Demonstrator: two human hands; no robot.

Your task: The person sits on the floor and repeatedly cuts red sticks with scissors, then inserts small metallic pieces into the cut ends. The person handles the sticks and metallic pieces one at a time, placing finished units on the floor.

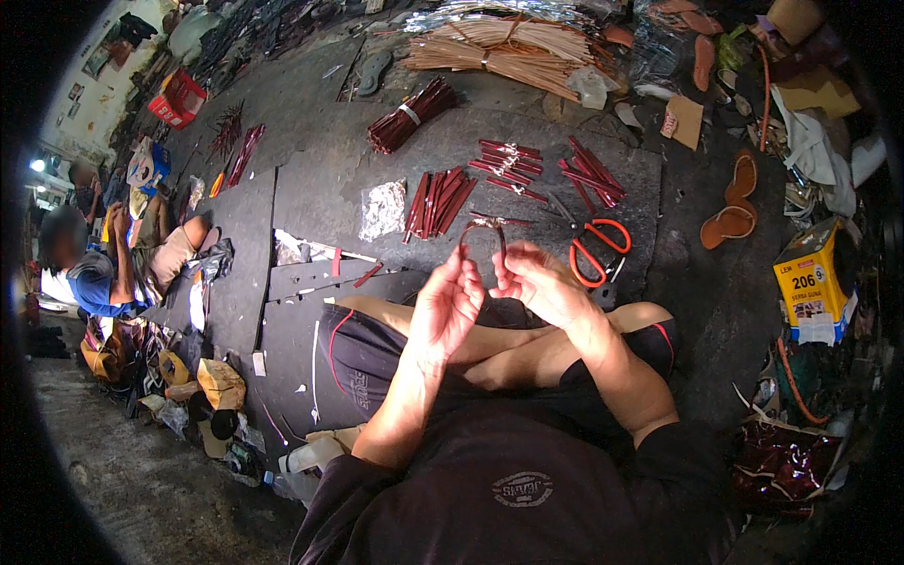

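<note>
Above my crossed legs, a dark red strap point(467, 235) is bent into an arch with something silvery at its top. My left hand point(446, 303) pinches its left end and my right hand point(543, 287) pinches the right end. Just beyond them lies a group of loose dark red straps point(439, 203), beside a clear bag of small silvery pieces point(383, 211). Farther off are straps with silvery ornaments point(508, 162) and another small pile of plain straps point(592, 172). Scissors with orange handles point(576, 259) rest to the right of my right hand.
A tied bundle of red straps point(411, 115) and stacks of tan strips point(499, 58) lie farther back. Brown sandals point(729, 224) and a yellow box point(815, 287) are at the right. Another person point(99, 278) sits at the left. Scraps litter the dark floor mat point(311, 202).
</note>
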